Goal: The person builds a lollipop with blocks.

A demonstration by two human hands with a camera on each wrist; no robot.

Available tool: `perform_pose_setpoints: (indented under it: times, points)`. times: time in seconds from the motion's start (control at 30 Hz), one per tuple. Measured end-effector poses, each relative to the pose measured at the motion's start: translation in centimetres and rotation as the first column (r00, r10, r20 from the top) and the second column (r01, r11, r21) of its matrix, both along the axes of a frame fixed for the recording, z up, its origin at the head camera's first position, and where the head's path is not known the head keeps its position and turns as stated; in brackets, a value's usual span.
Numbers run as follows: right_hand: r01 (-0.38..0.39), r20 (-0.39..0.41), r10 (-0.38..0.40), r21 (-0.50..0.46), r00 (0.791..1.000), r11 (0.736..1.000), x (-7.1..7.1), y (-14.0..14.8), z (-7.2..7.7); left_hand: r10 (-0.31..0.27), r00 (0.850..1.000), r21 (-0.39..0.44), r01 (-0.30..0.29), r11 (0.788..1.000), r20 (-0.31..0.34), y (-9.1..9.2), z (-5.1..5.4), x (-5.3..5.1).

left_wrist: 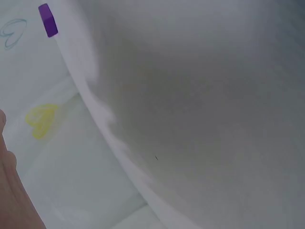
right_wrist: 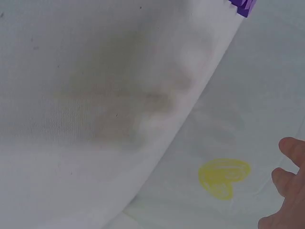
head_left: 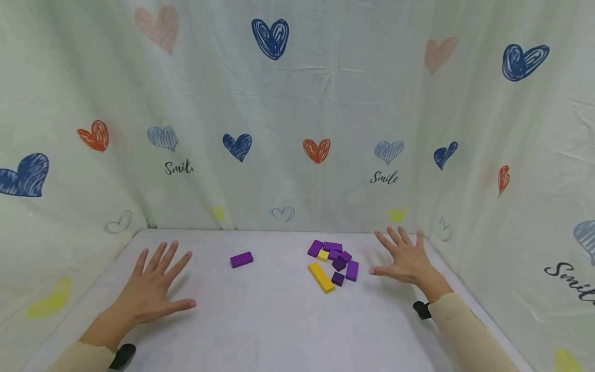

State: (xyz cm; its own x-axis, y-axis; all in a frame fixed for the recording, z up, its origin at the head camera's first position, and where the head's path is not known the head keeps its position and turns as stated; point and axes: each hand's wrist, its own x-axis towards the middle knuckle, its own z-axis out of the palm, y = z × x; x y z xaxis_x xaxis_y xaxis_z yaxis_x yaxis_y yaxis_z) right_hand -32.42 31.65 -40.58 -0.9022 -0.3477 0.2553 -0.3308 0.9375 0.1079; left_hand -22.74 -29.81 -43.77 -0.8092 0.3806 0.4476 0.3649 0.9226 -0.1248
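Observation:
My left hand [head_left: 151, 289] hovers over the left side of the table, fingers spread and straight, holding nothing. A lone purple block [head_left: 241, 260] lies to the right of it; the left wrist view also shows this purple block [left_wrist: 48, 20] near the top left. Over on the right, my right hand [head_left: 409, 261] is likewise spread and holds nothing. Just left of its thumb lies a loose group of several purple blocks [head_left: 352, 270], with a long yellow block [head_left: 321, 277] and a small yellow block [head_left: 323, 255] among them.
A white-covered table [head_left: 269, 320] spans the area beneath both hands. Pale curtains [head_left: 288, 103] printed with hearts and "Smile" lettering enclose it at the back and both sides. Dark bands [head_left: 123, 356] sit on both wrists.

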Motion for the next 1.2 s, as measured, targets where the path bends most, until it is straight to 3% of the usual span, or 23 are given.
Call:
perform_pose_setpoints:
  times: [0.13, 0.3, 0.53, 0.73, 0.83, 0.97, 1.2]
  points:
    - [-0.031, 0.005, 0.031, -0.013, 1.000, 0.999, -0.3, -0.8, -0.4, 0.005, 0.999, 0.009, -0.005, 1.000, 0.045, 1.5, 0.0, -0.3]
    - [-0.061, 0.048, 0.064, -0.058, 0.997, 0.996, -0.7, -2.6, -0.9, -0.020, 0.987, 0.052, 0.011, 0.999, 0.162, 4.5, 0.3, -1.0]
    - [-0.114, 0.121, 0.127, -0.112, 0.985, 0.987, -1.1, -5.9, -1.0, -0.149, 0.972, 0.118, 0.129, 0.985, 0.183, 9.2, -0.4, -2.3]
    - [-0.139, 0.140, 0.156, -0.123, 0.978, 0.983, -1.5, -7.8, -1.0, -0.240, 0.947, 0.147, 0.211, 0.966, 0.214, 13.2, -0.3, -3.0]
    - [-0.146, 0.155, 0.170, -0.156, 0.973, 0.977, -1.7, -8.4, -1.2, -0.268, 0.926, 0.160, 0.232, 0.960, 0.267, 14.8, -0.2, -3.3]
    - [-0.135, 0.186, 0.174, -0.203, 0.967, 0.970, -2.1, -9.0, -1.5, -0.289, 0.885, 0.197, 0.230, 0.953, 0.365, 16.8, 0.0, -3.6]
    - [-0.104, 0.264, 0.175, -0.261, 0.949, 0.960, -2.6, -9.9, -2.1, -0.317, 0.797, 0.380, 0.120, 0.917, 0.514, 20.2, 0.6, -4.4]
